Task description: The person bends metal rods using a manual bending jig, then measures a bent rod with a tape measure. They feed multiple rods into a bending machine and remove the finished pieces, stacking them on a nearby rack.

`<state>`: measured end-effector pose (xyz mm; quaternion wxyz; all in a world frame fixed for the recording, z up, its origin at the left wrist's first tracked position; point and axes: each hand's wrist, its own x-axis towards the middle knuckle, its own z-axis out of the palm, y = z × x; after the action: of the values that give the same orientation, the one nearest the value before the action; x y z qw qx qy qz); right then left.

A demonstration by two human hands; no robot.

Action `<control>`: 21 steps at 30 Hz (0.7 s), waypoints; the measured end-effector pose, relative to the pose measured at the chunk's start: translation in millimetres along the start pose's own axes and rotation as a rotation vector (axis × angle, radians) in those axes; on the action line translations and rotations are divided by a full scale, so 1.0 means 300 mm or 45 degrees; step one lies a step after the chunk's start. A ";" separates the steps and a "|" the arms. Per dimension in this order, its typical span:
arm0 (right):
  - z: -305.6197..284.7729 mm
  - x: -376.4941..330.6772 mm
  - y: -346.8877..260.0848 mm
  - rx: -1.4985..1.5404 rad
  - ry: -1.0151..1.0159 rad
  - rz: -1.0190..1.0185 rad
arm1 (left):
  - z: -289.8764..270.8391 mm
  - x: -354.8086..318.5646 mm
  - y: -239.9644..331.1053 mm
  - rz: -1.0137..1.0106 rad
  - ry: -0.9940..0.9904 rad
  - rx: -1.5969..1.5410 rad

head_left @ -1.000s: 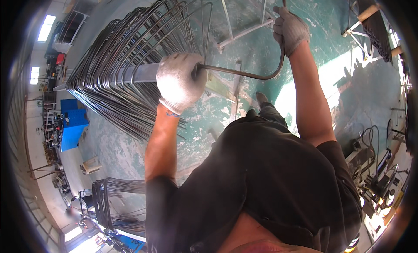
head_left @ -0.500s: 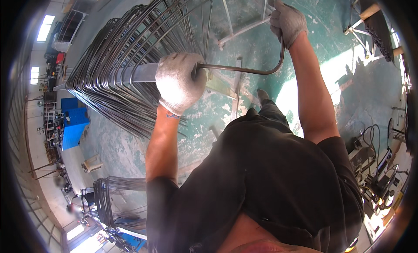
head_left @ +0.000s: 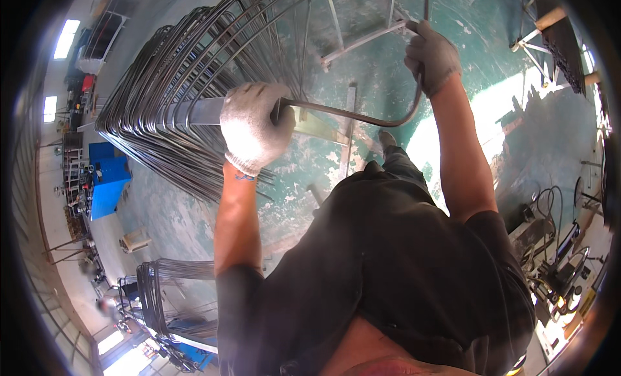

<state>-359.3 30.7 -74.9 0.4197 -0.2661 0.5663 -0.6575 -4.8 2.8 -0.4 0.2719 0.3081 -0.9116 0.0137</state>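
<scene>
**Inspector:** Report the hands, nearest first.

**Observer:** The left hand point(head_left: 255, 133), in a white knit glove, is clenched around the near end of a bent steel rod point(head_left: 362, 117), at the point where it meets a flat metal bar point(head_left: 194, 110) running off to that hand's left. The right hand point(head_left: 432, 55), in a grey glove, is raised farther out and closed on the rod's upturned far end.

**Inspector:** Position of the rod?

**Observer:** It spans between the two hands, sagging in a curve, then bends sharply upward into the right hand. It is held clear of the green floor point(head_left: 491, 78).

**Inspector:** Surroundings?

**Observer:** Just beyond and left of the left hand, a stack of bent rod frames point(head_left: 174, 91) hangs over the flat bar. Between the hands, farther off, a pale metal frame point(head_left: 362, 43) lies on the floor. Well left of the left hand stands a blue cabinet point(head_left: 107, 178).
</scene>
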 end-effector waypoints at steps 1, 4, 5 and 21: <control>0.008 -0.058 -0.062 0.203 0.082 0.166 | -0.002 0.003 0.002 -0.020 -0.022 -0.023; -0.051 -0.092 -0.082 0.528 0.147 0.348 | -0.023 0.016 0.021 -0.061 -0.055 -0.093; -0.087 -0.086 -0.066 0.587 0.141 0.360 | -0.030 0.019 0.020 -0.061 -0.056 -0.123; 0.088 -0.074 -0.098 0.500 0.144 0.066 | -0.060 0.019 0.033 -0.447 -0.127 -0.551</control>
<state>-333.8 36.0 -38.0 0.4479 -0.1272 0.4567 -0.7581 -5.5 10.9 19.2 0.2842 0.3963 -0.8383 -0.2437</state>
